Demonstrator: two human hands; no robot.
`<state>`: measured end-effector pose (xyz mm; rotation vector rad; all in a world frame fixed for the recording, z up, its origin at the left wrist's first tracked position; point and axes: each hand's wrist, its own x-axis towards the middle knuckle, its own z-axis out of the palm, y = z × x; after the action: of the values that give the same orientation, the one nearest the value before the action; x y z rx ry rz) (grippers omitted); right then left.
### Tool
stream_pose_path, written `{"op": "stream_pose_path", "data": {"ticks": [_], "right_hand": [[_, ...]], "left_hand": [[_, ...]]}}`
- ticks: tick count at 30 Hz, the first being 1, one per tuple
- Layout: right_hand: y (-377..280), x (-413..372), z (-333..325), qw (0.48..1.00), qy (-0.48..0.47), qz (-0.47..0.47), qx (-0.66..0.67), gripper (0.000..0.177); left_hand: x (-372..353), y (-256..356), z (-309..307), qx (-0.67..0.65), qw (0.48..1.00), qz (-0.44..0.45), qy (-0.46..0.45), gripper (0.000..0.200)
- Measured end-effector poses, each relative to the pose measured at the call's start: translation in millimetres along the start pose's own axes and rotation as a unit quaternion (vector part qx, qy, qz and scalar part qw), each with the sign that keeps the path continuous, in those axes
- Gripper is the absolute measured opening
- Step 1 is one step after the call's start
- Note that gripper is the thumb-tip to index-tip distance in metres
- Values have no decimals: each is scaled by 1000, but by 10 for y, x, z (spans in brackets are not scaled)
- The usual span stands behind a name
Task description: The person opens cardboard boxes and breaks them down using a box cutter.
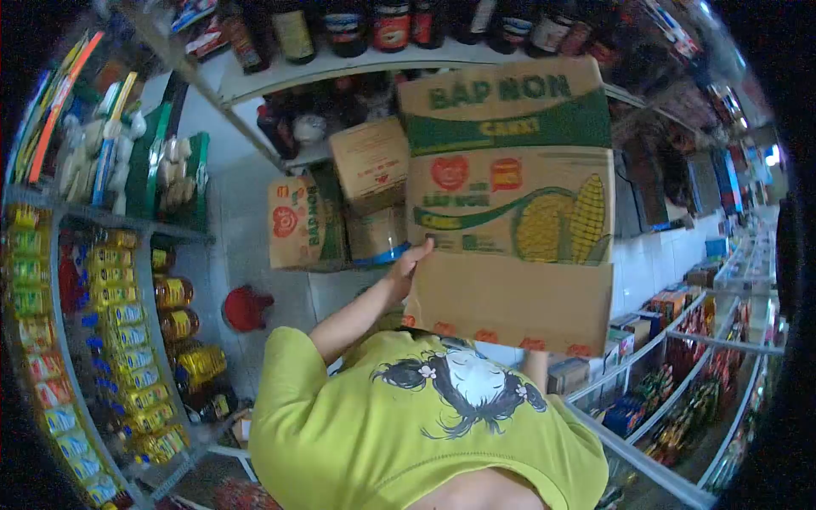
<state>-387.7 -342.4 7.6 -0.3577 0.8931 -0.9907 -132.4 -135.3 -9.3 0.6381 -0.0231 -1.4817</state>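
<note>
A large cardboard box (pixel 510 204) with green bands, "BAP NON" lettering and a printed corn cob is held up in front of my chest. My left hand (pixel 415 257) is closed on its left edge, fingers partly behind the cardboard. A plain brown flap (pixel 510 297) with red logos along its border hangs at the near side. Only a bit of my right forearm shows below this flap; the right hand is hidden by the box. Just left of it are a brown carton (pixel 370 166) and a similar corn-printed carton (pixel 293 223).
Sauce bottles (pixel 391 25) line a shelf above the box. On the left, a rack (pixel 144 280) holds several rows of oil bottles (pixel 127 314). A red object (pixel 245 308) lies near the wall. Metal-framed shelving (pixel 646 442) with packed goods runs along the right.
</note>
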Motion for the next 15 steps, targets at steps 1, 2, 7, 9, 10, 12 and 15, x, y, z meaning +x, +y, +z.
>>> {"op": "stream_pose_path", "data": {"ticks": [1,2,7,9,10,12,15], "right_hand": [[80,-4,42,1000,-1,13,25,44],[150,-4,75,998,-6,26,52,43],[315,8,134,978,-58,117,160,42],[61,36,75,952,-174,125,218,37],[-72,99,2,973,-166,70,141,36],[-146,163,-59,988,-151,18,23,33],[22,252,-6,992,-126,-2,-27,31]], "left_hand": [[69,4,37,-53,998,-10,-16,53],[139,25,61,-104,994,-19,-31,54],[93,83,-332,75,988,34,132,53],[-98,187,-536,102,978,44,178,50],[-250,274,-588,59,986,30,156,46],[-504,284,-492,182,954,109,212,35],[-610,142,-848,149,941,128,274,33]]}}
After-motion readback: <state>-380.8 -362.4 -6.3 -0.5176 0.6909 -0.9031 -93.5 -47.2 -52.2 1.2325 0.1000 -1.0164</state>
